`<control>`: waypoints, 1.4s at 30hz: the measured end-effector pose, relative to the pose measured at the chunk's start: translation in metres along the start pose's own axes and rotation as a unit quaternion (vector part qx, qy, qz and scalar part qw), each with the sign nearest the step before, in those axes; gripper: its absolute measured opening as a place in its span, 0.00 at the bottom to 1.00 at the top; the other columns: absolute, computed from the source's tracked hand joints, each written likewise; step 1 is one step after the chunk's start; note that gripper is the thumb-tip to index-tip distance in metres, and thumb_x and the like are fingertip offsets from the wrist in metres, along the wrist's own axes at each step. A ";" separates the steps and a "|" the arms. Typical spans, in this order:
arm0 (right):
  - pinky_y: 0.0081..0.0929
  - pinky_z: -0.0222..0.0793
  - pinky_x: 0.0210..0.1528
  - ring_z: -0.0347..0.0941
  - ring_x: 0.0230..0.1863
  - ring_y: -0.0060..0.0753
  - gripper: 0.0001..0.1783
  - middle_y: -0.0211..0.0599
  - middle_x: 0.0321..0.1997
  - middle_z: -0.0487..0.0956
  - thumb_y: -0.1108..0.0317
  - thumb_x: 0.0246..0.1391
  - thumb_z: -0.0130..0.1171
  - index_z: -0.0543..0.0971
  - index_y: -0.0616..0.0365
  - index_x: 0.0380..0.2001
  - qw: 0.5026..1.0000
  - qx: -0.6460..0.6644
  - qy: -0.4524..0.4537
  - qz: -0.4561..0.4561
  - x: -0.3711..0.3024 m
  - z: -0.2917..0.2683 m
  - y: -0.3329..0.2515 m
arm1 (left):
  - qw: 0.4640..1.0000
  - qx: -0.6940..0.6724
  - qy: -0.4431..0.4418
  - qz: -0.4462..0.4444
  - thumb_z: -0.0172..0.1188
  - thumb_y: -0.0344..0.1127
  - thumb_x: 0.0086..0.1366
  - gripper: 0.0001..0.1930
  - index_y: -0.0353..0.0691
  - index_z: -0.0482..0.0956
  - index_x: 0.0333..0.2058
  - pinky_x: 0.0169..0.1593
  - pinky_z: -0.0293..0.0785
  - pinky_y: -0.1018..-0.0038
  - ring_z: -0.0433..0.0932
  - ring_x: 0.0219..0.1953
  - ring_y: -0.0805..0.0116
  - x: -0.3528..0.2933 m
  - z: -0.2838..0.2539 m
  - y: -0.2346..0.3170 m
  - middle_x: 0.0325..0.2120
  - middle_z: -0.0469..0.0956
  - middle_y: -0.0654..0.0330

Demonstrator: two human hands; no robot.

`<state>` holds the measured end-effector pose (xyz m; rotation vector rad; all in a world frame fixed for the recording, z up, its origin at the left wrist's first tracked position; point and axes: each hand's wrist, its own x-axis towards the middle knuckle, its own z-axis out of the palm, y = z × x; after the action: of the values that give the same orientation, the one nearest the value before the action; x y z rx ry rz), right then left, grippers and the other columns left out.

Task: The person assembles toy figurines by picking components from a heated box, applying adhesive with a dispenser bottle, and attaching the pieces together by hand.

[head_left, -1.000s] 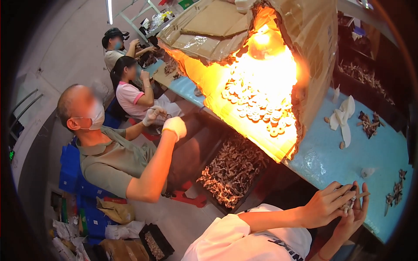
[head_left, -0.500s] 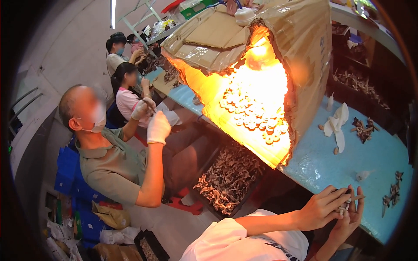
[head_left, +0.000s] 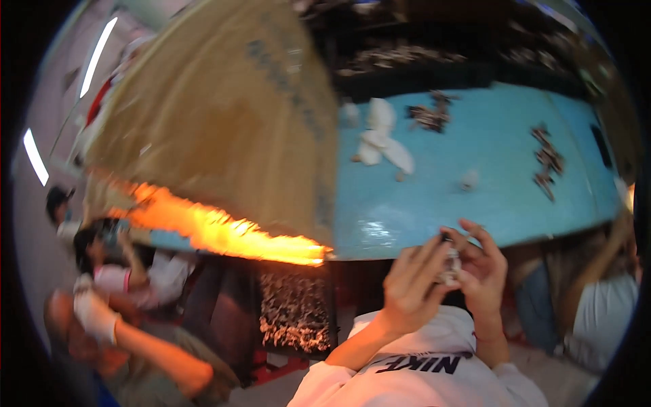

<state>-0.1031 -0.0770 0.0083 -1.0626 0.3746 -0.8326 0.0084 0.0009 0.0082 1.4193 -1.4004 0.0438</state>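
Observation:
My left hand (head_left: 412, 281) and my right hand (head_left: 485, 275) are together in front of my chest, just off the near edge of the blue table. Between their fingers is a small whitish-and-brown piece (head_left: 451, 266), with a dark tip at its upper end. Blur and the fingers hide its exact shape. Both hands are closed about it, while the upper fingers of the right hand reach up past it. Beyond them on the table lie a small translucent object (head_left: 469, 180), a white cloth or glove (head_left: 383, 139) and a heap of brown pieces (head_left: 428, 117).
A large cardboard box (head_left: 224, 115), glowing orange inside, covers the table's left. Below its edge stands a dark crate (head_left: 295, 312) of brown pieces. Further brown pieces (head_left: 548, 161) lie at right. Dark trays (head_left: 407, 57) line the back. Co-workers sit at left; another person (head_left: 603, 305) is at right.
My view has swung to the right, so the table and my hands now appear nearer the middle. A thin brown strip seen at my fingers before no longer shows clearly. Both hands remain together.

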 end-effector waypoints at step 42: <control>0.33 0.63 0.57 0.64 0.58 0.41 0.36 0.57 0.56 0.64 0.77 0.43 0.52 0.54 0.68 0.58 0.988 0.151 0.002 0.020 0.019 -0.015 -0.002 | 0.984 0.080 -0.158 -0.030 0.62 0.31 0.50 0.20 0.29 0.74 0.43 0.36 0.71 0.68 0.72 0.35 0.52 0.051 -0.005 0.022 0.42 0.74 0.45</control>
<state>-0.1013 -0.1011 0.0051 -0.7691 0.2621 -0.8267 0.0109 -0.0241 0.0579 1.6541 -1.6398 -0.1148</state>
